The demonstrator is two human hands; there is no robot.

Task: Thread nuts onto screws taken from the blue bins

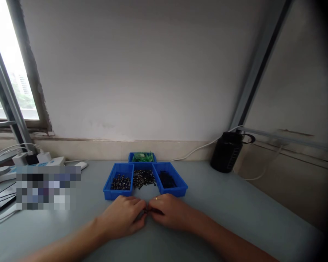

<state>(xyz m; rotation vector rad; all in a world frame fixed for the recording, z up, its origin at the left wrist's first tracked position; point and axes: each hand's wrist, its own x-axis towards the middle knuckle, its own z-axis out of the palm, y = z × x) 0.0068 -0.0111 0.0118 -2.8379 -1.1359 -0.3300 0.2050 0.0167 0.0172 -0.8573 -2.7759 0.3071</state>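
My left hand point(125, 216) and my right hand point(171, 213) meet low in the middle of the view, fingertips pinched close together. Between them is a small dark piece point(145, 211), too small to make out. Just beyond my left hand, a blue bin point(108, 194) holds shiny metal parts point(121, 182). Beyond my right hand, another blue bin point(183, 191) contains black parts point(167, 179). Loose dark screws or similar parts point(144, 178) lie between these bins. Behind them, a smaller blue bin point(130, 156) holds green packets point(142, 157).
A black bottle point(226, 152) stands at the right rear by a white cable point(199, 147). At the left are a power strip point(56, 162) with plugs, a white mouse point(81, 165) and a blurred-out area. The grey table point(207, 203) meets a wall behind.
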